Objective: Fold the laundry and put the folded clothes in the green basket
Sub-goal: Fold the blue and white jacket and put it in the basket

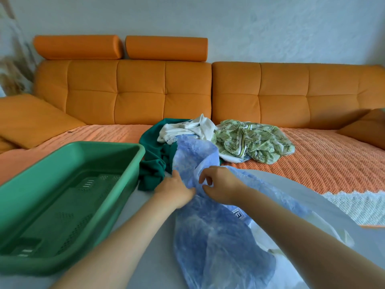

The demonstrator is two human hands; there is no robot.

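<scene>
Left hand (pixel 177 190): grips the blue garment (pixel 218 247), with my fingers hidden in its folds.
Right hand (pixel 218 184): fingers curled, pinching the same cloth.
Green basket (pixel 73 147): just beside my left arm, with no clothes inside.
Risk: I think the thin cloth can slip from my pinch and crumple, or drag the dark green garment (pixel 154 159) next to it.

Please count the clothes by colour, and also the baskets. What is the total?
blue garment: 1
dark green garment: 1
white garment: 1
light green patterned garment: 1
green basket: 1
Total: 5
</scene>
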